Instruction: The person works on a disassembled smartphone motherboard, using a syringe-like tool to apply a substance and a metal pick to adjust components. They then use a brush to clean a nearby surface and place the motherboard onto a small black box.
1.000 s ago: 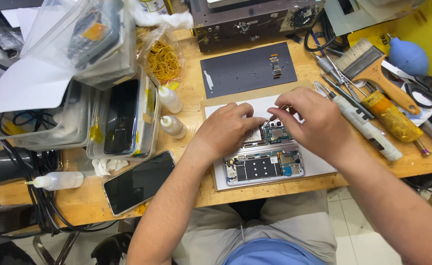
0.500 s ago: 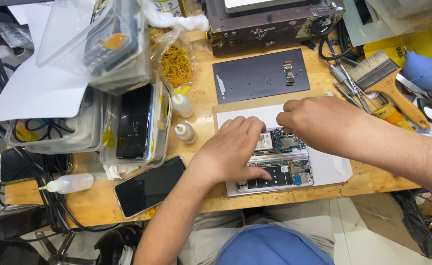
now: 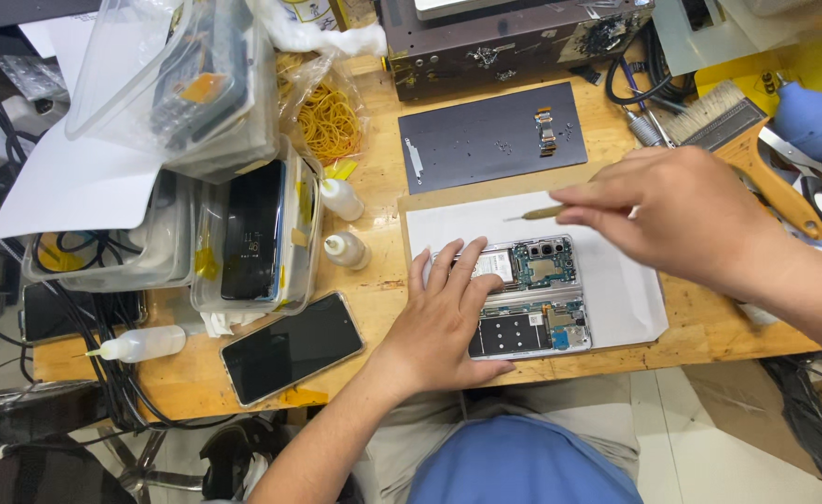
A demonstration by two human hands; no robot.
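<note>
An opened phone (image 3: 532, 299) with its circuit boards exposed lies on a white sheet (image 3: 616, 289) near the bench's front edge. My left hand (image 3: 444, 317) rests flat on the phone's left end, fingers spread over it. My right hand (image 3: 672, 215) hovers above and to the right of the phone, pinching a thin yellowish tool (image 3: 537, 214) whose metal tip points left. Beyond the sheet lies a dark mat (image 3: 490, 135) with small screws and a flex part on it.
A black phone (image 3: 292, 345) lies face up at the front left. Two small white bottles (image 3: 344, 224) stand by stacked clear boxes (image 3: 252, 233). A brush (image 3: 752, 149), scissors and a blue blower (image 3: 812, 121) lie at the right. A bag of rubber bands (image 3: 329, 117) sits behind.
My right hand has lifted off the opened phone and moved up and to the right, now holding the thin tool. My left hand stays pressed on the phone's left end.
</note>
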